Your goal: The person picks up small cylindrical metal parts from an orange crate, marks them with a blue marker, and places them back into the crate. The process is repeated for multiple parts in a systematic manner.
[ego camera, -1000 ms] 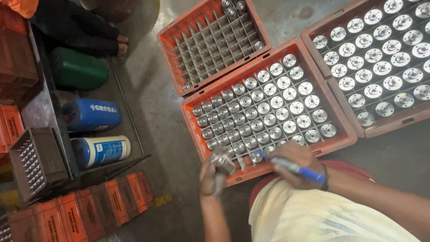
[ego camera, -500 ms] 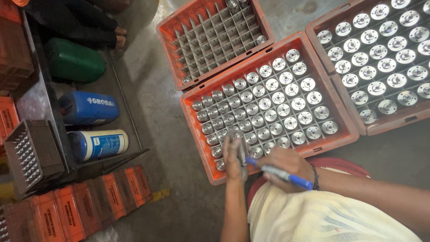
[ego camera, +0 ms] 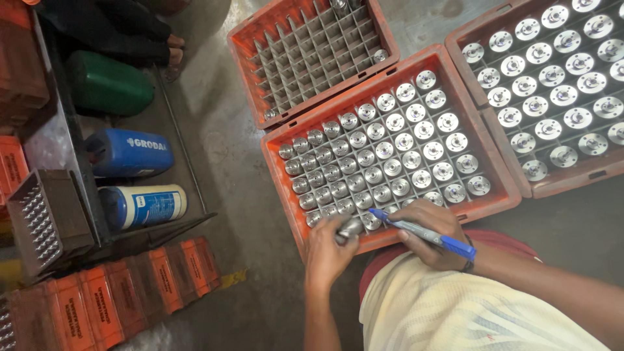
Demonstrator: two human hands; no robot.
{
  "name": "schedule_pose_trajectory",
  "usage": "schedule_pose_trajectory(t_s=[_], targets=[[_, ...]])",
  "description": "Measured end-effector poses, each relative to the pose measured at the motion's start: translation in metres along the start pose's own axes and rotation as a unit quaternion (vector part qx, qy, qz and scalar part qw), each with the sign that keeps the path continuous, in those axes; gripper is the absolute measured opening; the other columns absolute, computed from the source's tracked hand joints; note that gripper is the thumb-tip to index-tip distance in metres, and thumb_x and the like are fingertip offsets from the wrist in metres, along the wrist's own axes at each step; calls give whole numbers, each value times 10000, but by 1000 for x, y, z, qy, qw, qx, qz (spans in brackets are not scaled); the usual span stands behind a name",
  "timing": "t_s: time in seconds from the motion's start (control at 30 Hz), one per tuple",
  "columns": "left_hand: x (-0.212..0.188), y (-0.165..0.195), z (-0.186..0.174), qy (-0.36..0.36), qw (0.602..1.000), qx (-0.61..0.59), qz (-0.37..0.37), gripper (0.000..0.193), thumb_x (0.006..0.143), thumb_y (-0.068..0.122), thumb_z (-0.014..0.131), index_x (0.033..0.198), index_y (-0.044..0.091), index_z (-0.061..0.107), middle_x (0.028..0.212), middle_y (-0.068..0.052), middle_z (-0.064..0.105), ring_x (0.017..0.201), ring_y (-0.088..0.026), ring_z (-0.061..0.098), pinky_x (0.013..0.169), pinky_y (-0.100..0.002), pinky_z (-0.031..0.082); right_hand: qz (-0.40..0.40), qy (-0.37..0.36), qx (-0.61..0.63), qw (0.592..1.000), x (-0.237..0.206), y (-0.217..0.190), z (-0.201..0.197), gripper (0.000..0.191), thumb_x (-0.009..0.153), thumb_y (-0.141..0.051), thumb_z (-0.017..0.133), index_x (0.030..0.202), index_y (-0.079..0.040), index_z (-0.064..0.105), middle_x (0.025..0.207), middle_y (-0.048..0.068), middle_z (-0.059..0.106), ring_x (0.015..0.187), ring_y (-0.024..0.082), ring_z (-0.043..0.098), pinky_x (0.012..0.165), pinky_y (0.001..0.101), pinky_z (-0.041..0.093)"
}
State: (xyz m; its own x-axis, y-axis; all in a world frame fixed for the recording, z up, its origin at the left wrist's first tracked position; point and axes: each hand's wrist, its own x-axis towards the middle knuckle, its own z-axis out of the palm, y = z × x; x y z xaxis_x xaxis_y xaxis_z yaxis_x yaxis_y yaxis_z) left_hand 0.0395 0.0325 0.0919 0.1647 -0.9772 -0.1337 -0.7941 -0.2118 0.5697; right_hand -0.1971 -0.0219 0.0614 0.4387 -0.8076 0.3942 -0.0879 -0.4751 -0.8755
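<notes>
My left hand (ego camera: 328, 250) grips a small round metal part (ego camera: 349, 229) at the near rim of an orange divided crate (ego camera: 276, 170). That crate is filled with several shiny round metal parts (ego camera: 390, 159), one per cell. My right hand (ego camera: 429, 234) holds a blue marker pen (ego camera: 426, 233), its tip pointing left toward the part in my left hand. Both hands hover over the crate's near edge, close together.
An orange crate (ego camera: 250, 55) with mostly bare cells lies behind, another full one (ego camera: 494, 140) at the right. Green (ego camera: 107, 84), blue (ego camera: 127, 153) and white-blue (ego camera: 143, 207) canisters lie on a rack at left. Orange boxes (ego camera: 117, 296) are stacked at lower left.
My left hand moved right from beside the crate to its near rim with the metal part. The marker's tip now points at that part.
</notes>
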Motion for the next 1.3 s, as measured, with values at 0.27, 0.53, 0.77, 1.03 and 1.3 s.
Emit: schedule_pose_trajectory(t_s=[0.27, 0.53, 0.77, 1.03, 1.3], targets=[[18, -20, -3, 178, 973, 141, -25, 446, 679, 320, 882, 1013, 59, 742, 1093, -195, 668, 959, -391, 661, 787, -489, 533, 20, 3, -3, 1000, 2, 3, -1, 264, 859, -87, 680, 1113, -16, 693, 900, 125, 716, 783, 251, 710, 708, 353, 547], [91, -65, -23, 119, 968, 209, -78, 455, 526, 317, 933, 877, 77, 771, 1050, -139, 554, 1087, -338, 510, 920, -484, 454, 10, -25, 7, 1000, 7, 9, 1, 250, 852, -78, 682, 1096, -24, 693, 877, 111, 716, 767, 250, 708, 697, 355, 539], [65, -82, -54, 192, 918, -339, 80, 412, 740, 317, 820, 1060, 69, 740, 1053, -101, 645, 990, -222, 632, 886, -356, 518, -33, -10, -30, 999, 19, -4, 0, 238, 836, -70, 693, 1071, -37, 686, 919, 96, 708, 795, 262, 681, 704, 378, 527], [50, -45, 79, 89, 704, -673, -208, 372, 985, 283, 460, 1170, 42, 674, 989, -20, 719, 841, -108, 659, 732, -269, 538, -141, -49, -55, 987, 37, -3, 22, 261, 778, -77, 743, 1033, -52, 694, 901, 80, 685, 747, 267, 620, 664, 396, 482], [43, -33, 72, 83, 720, -660, -197, 316, 1003, 282, 525, 1193, 52, 631, 885, -26, 649, 710, -125, 613, 611, -299, 507, -105, -57, -27, 992, 26, -1, 22, 274, 795, -66, 716, 1065, -27, 692, 888, 106, 681, 756, 281, 635, 662, 392, 497]])
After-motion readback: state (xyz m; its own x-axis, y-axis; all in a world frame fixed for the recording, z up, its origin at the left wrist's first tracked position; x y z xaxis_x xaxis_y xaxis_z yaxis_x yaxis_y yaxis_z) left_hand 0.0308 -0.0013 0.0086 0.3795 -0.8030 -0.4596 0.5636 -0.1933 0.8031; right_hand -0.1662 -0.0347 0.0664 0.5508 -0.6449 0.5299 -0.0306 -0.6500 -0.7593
